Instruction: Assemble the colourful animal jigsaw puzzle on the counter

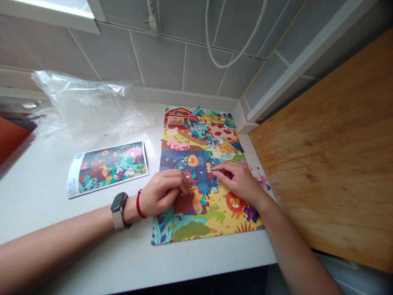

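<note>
A partly assembled jigsaw puzzle [192, 229] lies on the white counter, with a smaller night forest scene laid over brightly coloured farm and savanna animals. My right hand [238, 180] reaches in from the right, thumb and index finger pinched at the edge of a puzzle piece [209, 169] on the forest scene's right side. Over the left part of that scene, my left hand [164, 190] is closed with its fingers curled downward; whether anything is in them is hidden. Loose puzzle pieces [199, 130] are heaped on the far half, and a purple piece [251, 213] lies by the lion.
A picture sheet [107, 168] of the forest scene lies left of the puzzle. Behind it sits a crumpled clear plastic bag [89, 106]. A wooden board [331, 151] stands along the right side. A white cable [210, 49] hangs before the tiled wall. An orange object [12, 137] is far left.
</note>
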Motion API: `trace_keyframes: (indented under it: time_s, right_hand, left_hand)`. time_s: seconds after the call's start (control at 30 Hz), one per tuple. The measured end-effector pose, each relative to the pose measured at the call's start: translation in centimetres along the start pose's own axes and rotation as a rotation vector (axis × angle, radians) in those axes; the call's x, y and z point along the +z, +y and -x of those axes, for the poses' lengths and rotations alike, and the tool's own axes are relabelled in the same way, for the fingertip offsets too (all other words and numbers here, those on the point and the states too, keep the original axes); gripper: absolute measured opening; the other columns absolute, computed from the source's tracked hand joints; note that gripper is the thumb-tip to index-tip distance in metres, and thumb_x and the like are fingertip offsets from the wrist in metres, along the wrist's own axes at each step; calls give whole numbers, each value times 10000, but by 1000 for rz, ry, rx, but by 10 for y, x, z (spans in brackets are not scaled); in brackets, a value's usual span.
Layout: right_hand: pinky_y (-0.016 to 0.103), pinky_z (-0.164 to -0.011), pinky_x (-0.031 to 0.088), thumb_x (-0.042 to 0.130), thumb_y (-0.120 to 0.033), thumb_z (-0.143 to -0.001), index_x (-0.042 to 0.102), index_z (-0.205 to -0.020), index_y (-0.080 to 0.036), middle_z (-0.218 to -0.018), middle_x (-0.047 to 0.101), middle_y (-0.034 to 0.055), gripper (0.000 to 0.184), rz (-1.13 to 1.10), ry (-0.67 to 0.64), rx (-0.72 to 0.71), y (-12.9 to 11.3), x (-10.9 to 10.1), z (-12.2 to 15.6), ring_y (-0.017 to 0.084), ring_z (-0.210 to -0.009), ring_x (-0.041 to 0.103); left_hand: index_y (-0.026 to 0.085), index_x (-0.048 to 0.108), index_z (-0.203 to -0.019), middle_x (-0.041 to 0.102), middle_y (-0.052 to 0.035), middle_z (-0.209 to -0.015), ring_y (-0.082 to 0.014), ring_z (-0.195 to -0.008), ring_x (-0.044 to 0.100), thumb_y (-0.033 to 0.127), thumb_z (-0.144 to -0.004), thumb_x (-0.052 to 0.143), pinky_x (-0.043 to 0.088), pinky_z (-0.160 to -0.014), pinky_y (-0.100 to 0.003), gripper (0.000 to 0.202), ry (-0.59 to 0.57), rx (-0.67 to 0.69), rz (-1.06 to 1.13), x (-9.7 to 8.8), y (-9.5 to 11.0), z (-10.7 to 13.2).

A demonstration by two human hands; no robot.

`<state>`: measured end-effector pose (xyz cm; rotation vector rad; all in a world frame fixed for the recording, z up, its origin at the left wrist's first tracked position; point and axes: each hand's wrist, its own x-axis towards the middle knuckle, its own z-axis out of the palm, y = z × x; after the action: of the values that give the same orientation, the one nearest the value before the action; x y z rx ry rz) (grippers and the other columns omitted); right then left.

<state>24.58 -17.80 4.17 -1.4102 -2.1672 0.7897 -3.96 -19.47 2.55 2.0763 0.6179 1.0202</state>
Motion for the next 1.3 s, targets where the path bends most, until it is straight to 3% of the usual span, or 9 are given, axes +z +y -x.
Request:
trace_keyframes:
  time_s: [0.13, 0.27, 0.53, 0.8, 1.3]
  right_hand:
    - [296, -666, 431, 623, -386, -1011, 746, -761, -217, -710, 690, 15, 326, -18, -68, -83, -4, -2, 3, 158, -654, 601]
    - [297, -622, 362, 556, -397, -1035, 539, -526, -204, -553, 501, -15, 546, 7, -207, -173, -8, -1, 5, 125, -546, 456]
    - [297, -621, 322, 525, -399, -1040, 409, -534, -198, -572, 461, -29, 556, 34, -280, -167, -9, 3, 4, 112, -534, 404]
    - [326, -588, 338, 558, -491, -1034, 505, -529, -213, -542, 483, -11, 579, -34, -287, -165, -9, 4, 2, 141, -517, 446]
    - [326, -629, 339, 570, -456, -1039, 544, -576, -206, -577, 535, -10, 526, 16, -325, -159, -5, 4, 4, 141, -549, 470]
  left_hand:
    - [197, 679, -849, 757, -59, -836, -179, -817, 718, 1, -880, 422, 592, -740, -300, 325, -9, 26, -13, 0, 1, -1]
    - [197, 682, -857, 762, -65, -854, -184, -827, 721, -6, -868, 416, 598, -749, -311, 335, -30, 27, -14, 0, 1, -1]
    - [198, 688, -855, 756, -60, -855, -189, -837, 720, -23, -811, 423, 601, -769, -324, 348, -20, 24, 5, 2, -3, 2]
    - [203, 683, -825, 753, -70, -871, -196, -882, 725, 3, -767, 425, 614, -811, -339, 331, -41, 5, 14, 3, -6, 5]
    - [201, 676, -833, 750, -69, -889, -196, -854, 708, -10, -767, 430, 586, -799, -314, 331, -56, 40, 16, 3, -7, 4]
